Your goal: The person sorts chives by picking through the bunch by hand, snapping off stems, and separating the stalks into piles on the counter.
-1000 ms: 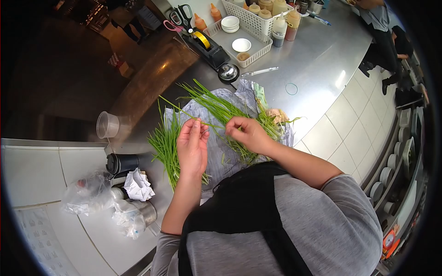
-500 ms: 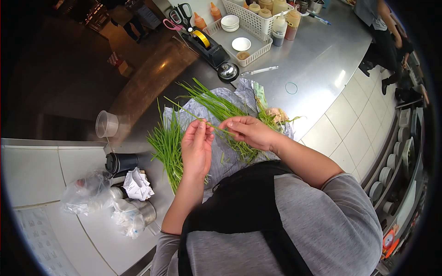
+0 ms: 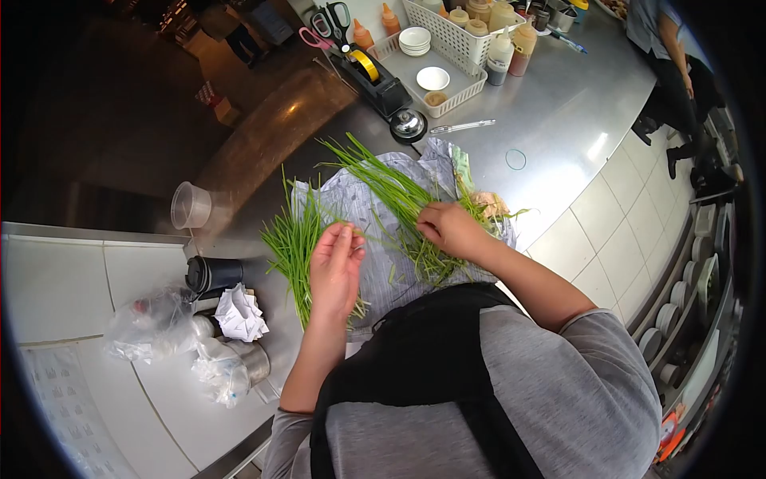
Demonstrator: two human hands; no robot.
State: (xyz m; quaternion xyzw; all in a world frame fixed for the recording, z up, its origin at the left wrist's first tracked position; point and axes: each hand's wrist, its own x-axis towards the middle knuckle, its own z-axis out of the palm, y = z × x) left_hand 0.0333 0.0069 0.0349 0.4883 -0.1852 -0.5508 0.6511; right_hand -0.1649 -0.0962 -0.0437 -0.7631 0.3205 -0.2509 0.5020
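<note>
A pile of long green chives [image 3: 295,247] lies on the left of a crumpled grey sheet [image 3: 375,275], and a second bunch of chives [image 3: 383,180] lies on the right with loose trimmings below it. My left hand [image 3: 337,267] is raised beside the left pile, thumb and fingers pinched on a thin chive stalk that is partly blurred. Over the right bunch, my right hand [image 3: 453,230] has its fingers closed at the stems; its fingertips are partly hidden among the chives.
Behind the sheet are a bell [image 3: 408,125], a tape dispenser [image 3: 379,84], a pen [image 3: 463,126] and a white basket [image 3: 459,100] with small dishes. A clear plastic cup [image 3: 191,205], a dark lidded cup [image 3: 214,274] and crumpled paper [image 3: 241,313] stand left. Another person [image 3: 666,56] is at far right.
My hands have moved apart from the stalk stretched between them. The right hand has gone down and right onto the right bunch; the left stays by the left pile, slightly lower.
</note>
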